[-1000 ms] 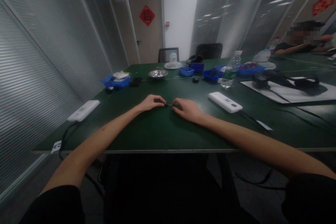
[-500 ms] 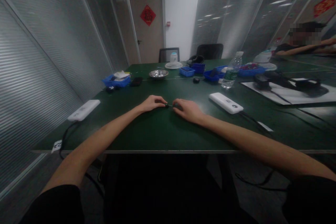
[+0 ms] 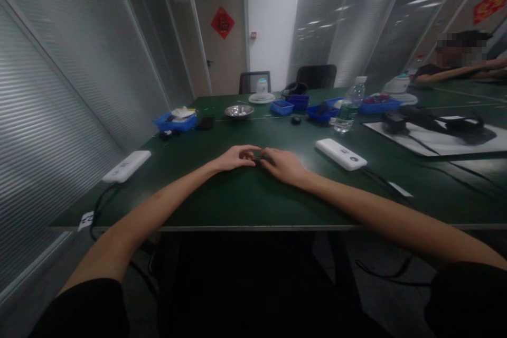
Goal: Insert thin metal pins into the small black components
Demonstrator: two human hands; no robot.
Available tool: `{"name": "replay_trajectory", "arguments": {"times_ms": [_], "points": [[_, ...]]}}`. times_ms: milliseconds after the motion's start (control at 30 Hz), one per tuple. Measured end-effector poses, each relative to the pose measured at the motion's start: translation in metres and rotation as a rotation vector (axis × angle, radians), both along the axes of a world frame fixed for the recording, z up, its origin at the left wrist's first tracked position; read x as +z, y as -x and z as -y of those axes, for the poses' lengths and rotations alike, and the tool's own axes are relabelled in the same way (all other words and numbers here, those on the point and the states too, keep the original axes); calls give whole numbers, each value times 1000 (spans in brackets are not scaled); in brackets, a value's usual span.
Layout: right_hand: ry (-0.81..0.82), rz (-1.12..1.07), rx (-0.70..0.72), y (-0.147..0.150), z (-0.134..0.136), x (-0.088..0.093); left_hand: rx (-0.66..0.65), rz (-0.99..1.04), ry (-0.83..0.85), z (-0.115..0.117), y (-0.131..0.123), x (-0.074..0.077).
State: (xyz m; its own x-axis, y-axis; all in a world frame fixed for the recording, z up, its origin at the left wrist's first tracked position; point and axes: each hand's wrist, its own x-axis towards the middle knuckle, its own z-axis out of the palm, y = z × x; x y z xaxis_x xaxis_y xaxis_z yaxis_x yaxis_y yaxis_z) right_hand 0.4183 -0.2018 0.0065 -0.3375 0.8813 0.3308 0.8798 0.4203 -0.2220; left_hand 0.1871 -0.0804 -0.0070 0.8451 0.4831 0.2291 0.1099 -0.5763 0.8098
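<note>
left hand (image 3: 236, 158) and right hand (image 3: 283, 165) meet on the green surface (image 3: 237, 200), fingers (image 3: 249, 152) pinching a small dark part (image 3: 257, 158), left of the white device (image 3: 340, 154).

A dark green bench (image 3: 245, 206) fills the middle. At 9 o'clock runs a glass partition (image 3: 59, 90) with closed blinds; a second partition (image 3: 356, 31) at 2 o'clock catches strip-light reflections. At 12 o'clock stands a wooden door (image 3: 222, 58) bearing a red ornament (image 3: 222, 22), a white wall (image 3: 271, 21) beside it, and two dark chairs (image 3: 316, 76) at the bench's far edge.
</note>
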Motion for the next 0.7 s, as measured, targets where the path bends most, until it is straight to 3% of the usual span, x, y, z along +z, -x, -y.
{"name": "replay_trajectory", "arguments": {"times_ms": [200,467,700], "points": [[11,21,-140,0,-3,2,9,41,56,-9,1,-4],[42,25,-244,-1,-3,5,24,17,-306,1,2,3],[76,51,-295,0,-3,5,39,-90,-438,9,0,6]]}}
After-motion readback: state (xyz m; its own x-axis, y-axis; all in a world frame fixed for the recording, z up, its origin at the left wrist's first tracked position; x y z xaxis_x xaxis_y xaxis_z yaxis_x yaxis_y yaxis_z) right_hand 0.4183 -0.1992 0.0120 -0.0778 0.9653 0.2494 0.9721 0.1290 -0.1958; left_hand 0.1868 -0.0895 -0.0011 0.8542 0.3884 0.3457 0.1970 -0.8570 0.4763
